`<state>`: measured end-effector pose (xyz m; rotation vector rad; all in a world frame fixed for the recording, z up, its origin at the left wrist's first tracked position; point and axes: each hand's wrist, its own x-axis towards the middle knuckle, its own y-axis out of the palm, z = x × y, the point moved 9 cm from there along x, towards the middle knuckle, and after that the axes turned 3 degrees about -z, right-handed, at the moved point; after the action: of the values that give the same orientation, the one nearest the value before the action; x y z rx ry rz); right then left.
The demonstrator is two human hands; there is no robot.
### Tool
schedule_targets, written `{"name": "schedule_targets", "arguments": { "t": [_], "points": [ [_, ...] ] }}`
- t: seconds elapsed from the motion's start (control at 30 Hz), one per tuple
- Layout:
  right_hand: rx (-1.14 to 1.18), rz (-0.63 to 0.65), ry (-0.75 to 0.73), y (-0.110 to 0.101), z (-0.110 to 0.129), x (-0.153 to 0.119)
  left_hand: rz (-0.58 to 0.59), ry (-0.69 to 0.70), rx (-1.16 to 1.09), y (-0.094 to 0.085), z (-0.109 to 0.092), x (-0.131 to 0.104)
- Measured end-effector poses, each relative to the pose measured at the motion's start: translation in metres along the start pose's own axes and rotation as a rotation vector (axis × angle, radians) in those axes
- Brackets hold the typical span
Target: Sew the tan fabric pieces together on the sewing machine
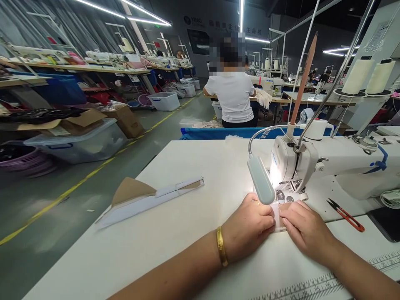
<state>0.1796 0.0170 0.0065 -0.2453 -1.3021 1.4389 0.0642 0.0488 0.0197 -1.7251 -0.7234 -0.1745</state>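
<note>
My left hand [251, 221], with a gold bangle on its wrist, has its fingers closed at the left edge of a small white-and-brown piece [276, 214]. From the other side my right hand [306, 227] pinches the same piece, fingertips on its brown part. Whether it is fabric or card, I cannot tell. It lies just in front of the needle area of a white sewing machine [283, 160], lit by the machine's lamp. A grey-green lamp head or guard [261, 179] on a bendy metal arm hangs over my left fingertips and hides part of them.
A folded white-and-brown card strip [150, 200] lies on the white tabletop [187, 250] at left. Red-handled thread snips [346, 214], a dark phone [387, 221] and a printed ruler [315, 287] are at right. Thread cones [358, 77] stand behind. A seated person [233, 93] is ahead.
</note>
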Motion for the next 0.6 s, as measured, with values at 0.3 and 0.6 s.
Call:
{"name": "schedule_targets", "arguments": {
  "t": [0.3,0.6],
  "points": [
    [-0.02,0.027,-0.039,0.0024,0.005,0.0008,-0.001,-0.007,-0.007,0.0012,-0.0015,-0.0017],
    [-0.038,0.047,0.013,0.0096,-0.0036,0.0007,0.002,-0.048,-0.022,0.002,0.0018,0.0003]
  ]
}}
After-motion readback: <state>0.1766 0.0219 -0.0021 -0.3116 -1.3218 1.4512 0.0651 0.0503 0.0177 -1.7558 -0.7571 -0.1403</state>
